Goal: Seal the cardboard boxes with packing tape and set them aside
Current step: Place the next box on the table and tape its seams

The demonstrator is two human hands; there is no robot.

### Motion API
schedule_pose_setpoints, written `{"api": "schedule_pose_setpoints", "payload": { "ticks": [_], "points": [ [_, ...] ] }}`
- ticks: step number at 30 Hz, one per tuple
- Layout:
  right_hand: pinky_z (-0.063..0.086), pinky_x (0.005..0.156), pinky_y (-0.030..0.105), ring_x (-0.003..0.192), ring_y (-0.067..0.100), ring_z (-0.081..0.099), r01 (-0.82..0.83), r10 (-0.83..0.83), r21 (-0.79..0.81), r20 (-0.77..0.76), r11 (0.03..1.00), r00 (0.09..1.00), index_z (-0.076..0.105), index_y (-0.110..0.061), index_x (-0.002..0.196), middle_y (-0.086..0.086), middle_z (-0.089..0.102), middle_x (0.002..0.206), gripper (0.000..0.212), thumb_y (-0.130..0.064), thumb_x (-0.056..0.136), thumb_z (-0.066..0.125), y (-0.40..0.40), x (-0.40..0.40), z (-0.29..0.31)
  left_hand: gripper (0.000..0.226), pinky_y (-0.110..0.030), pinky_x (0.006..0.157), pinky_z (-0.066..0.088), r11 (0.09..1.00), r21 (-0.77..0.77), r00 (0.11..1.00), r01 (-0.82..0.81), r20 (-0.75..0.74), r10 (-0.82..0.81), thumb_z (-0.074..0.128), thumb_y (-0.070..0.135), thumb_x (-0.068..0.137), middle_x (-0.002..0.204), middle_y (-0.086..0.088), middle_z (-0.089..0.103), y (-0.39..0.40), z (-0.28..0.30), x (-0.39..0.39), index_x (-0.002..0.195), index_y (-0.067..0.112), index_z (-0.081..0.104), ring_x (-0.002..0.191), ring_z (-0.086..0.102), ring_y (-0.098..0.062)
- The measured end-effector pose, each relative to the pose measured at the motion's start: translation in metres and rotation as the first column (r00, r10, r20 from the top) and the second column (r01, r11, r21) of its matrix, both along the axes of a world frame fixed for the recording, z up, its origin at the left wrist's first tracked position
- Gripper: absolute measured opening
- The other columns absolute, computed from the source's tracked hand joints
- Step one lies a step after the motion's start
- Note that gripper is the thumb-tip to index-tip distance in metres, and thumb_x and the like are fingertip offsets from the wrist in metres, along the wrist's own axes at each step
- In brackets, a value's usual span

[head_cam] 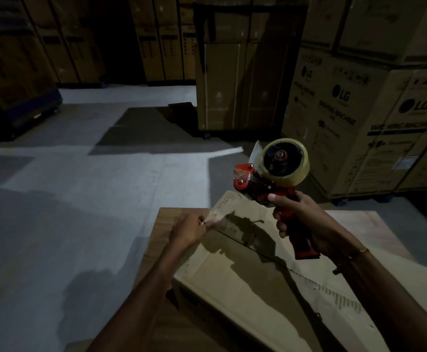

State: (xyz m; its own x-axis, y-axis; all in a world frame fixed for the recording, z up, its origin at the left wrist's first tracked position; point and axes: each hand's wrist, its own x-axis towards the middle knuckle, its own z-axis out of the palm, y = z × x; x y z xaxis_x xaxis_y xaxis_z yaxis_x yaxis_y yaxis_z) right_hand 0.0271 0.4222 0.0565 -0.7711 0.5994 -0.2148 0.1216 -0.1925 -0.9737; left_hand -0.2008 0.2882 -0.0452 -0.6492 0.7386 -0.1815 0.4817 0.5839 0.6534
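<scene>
A flat cardboard box (pixel 245 283) lies on a wooden table (pixel 166 219) right below me, its centre seam running diagonally. My right hand (pixel 296 217) grips the red handle of a tape dispenser (pixel 278 171) loaded with a clear tape roll, held just above the box's far corner. A strip of clear tape (pixel 230 207) stretches from the dispenser down to the left. My left hand (pixel 189 231) pinches the free end of that strip at the box's far left edge.
Large printed appliance cartons (pixel 359 118) are stacked at the right, close behind the table. A tall carton on wheels (pixel 243 82) stands ahead, and more cartons (pixel 156 39) line the back wall. Grey concrete floor (pixel 80 186) spreads to the left.
</scene>
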Motion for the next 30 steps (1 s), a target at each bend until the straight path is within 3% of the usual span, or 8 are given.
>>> {"api": "schedule_pose_setpoints", "payload": {
  "ticks": [5, 8, 10, 13, 16, 21, 25, 30],
  "points": [
    [0.049, 0.048, 0.031, 0.053, 0.02, 0.052, -0.018, 0.019, 0.054, -0.012, 0.998, 1.0, 0.055, -0.014, 0.131, 0.008, 0.054, 0.067, 0.043, -0.023, 0.093, 0.071, 0.006, -0.005, 0.0, 0.02, -0.024, 0.062, 0.046, 0.956, 0.257, 0.973, -0.139, -0.143, 0.18, 0.061, 0.029, 0.1, 0.098, -0.002, 0.07, 0.008, 0.028, 0.016, 0.096, 0.012, 0.069, 0.084, 0.064, -0.017],
    [0.049, 0.049, 0.032, 0.054, 0.021, 0.052, -0.062, 0.063, 0.104, -0.007, 0.993, 0.998, 0.053, -0.01, 0.135, 0.007, 0.054, 0.067, 0.049, -0.025, 0.093, 0.073, 0.009, -0.005, 0.005, 0.048, -0.024, 0.052, 0.049, 0.891, 0.33, 0.913, -0.312, 0.362, 0.186, 0.046, 0.04, 0.107, 0.077, -0.008, 0.072, 0.009, 0.045, 0.042, 0.087, 0.004, 0.071, 0.065, 0.065, -0.02],
    [0.049, 0.05, 0.033, 0.055, 0.021, 0.052, -0.064, 0.065, 0.138, -0.003, 0.988, 0.998, 0.05, -0.013, 0.136, 0.007, 0.053, 0.068, 0.052, -0.026, 0.091, 0.074, 0.01, -0.004, 0.01, 0.074, -0.026, 0.054, 0.052, 0.91, 0.173, 0.682, -0.378, 0.716, 0.148, 0.04, 0.059, 0.103, 0.079, -0.018, 0.074, 0.008, 0.05, 0.056, 0.092, -0.006, 0.073, 0.062, 0.067, -0.026],
    [0.049, 0.051, 0.035, 0.056, 0.021, 0.053, -0.063, 0.063, 0.174, 0.007, 0.983, 0.998, 0.045, -0.02, 0.137, 0.007, 0.055, 0.068, 0.055, -0.025, 0.091, 0.075, 0.008, -0.001, 0.015, 0.097, -0.031, 0.06, 0.055, 0.946, 0.083, 0.416, -0.315, 0.907, 0.059, 0.034, 0.078, 0.093, 0.091, -0.025, 0.074, 0.01, 0.045, 0.062, 0.097, -0.01, 0.073, 0.069, 0.069, -0.03],
    [0.05, 0.052, 0.036, 0.057, 0.022, 0.055, -0.049, 0.047, 0.154, 0.018, 0.987, 0.999, 0.037, -0.029, 0.139, 0.007, 0.058, 0.069, 0.066, -0.023, 0.088, 0.078, 0.004, 0.004, 0.015, 0.063, -0.03, 0.058, 0.051, 0.901, 0.122, 0.344, -0.416, 0.939, 0.031, 0.053, 0.059, 0.097, 0.082, -0.019, 0.072, 0.016, 0.052, 0.06, 0.09, -0.001, 0.072, 0.064, 0.064, -0.026],
    [0.05, 0.054, 0.035, 0.061, 0.022, 0.059, -0.03, 0.014, 0.21, 0.075, 0.977, 0.997, 0.033, -0.037, 0.142, 0.011, 0.061, 0.076, 0.077, -0.022, 0.084, 0.082, -0.002, 0.013, 0.01, 0.014, -0.024, 0.046, 0.039, 0.835, 0.26, 0.528, -0.485, 0.848, 0.042, 0.055, 0.001, 0.098, 0.064, -0.007, 0.058, 0.027, 0.055, 0.043, 0.087, 0.005, 0.063, 0.051, 0.047, -0.014],
    [0.05, 0.053, 0.037, 0.061, 0.026, 0.059, -0.073, 0.046, 0.254, 0.109, 0.965, 0.993, 0.034, -0.039, 0.141, 0.013, 0.062, 0.078, 0.078, -0.02, 0.084, 0.083, -0.004, 0.016, 0.005, 0.025, -0.024, 0.043, 0.036, 0.864, 0.371, 0.821, -0.341, 0.565, 0.081, 0.051, -0.006, 0.097, 0.065, -0.007, 0.058, 0.024, 0.052, 0.034, 0.08, 0.007, 0.063, 0.052, 0.046, -0.015],
    [0.052, 0.053, 0.035, 0.062, 0.023, 0.06, -0.159, 0.085, 0.352, 0.215, 0.923, 0.973, 0.035, -0.035, 0.139, 0.014, 0.066, 0.101, 0.077, -0.017, 0.082, 0.085, 0.003, 0.03, 0.006, 0.025, -0.031, 0.062, 0.046, 0.883, 0.352, 0.941, -0.309, 0.245, 0.232, 0.071, 0.023, 0.094, 0.065, -0.001, 0.067, 0.01, 0.037, -0.006, 0.071, 0.012, 0.072, 0.064, 0.06, -0.019]
  ]
}}
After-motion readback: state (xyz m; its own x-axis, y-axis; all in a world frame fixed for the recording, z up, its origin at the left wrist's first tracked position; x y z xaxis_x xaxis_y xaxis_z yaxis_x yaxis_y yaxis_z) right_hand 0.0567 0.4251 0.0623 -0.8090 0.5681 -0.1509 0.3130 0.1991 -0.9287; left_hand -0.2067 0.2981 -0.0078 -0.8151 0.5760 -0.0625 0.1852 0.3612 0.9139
